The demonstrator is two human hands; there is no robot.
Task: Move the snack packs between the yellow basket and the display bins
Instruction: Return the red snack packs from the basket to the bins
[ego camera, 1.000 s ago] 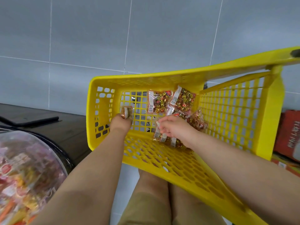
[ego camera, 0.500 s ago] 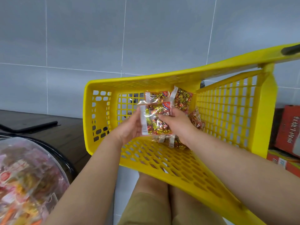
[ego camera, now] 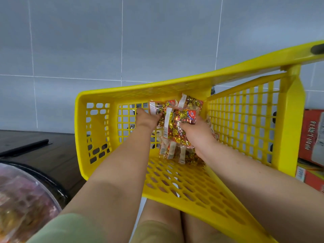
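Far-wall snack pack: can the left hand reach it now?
Probably not freely: the left hand grips a left pack, and the right hand holds a front pack across the far-wall pack.

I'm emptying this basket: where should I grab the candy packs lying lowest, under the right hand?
Pinch the flat white sealed strips of the clear packs of gold-wrapped candies. The strips point toward the open side of the tilted yellow plastic basket, so probably come from there, beneath the right hand.
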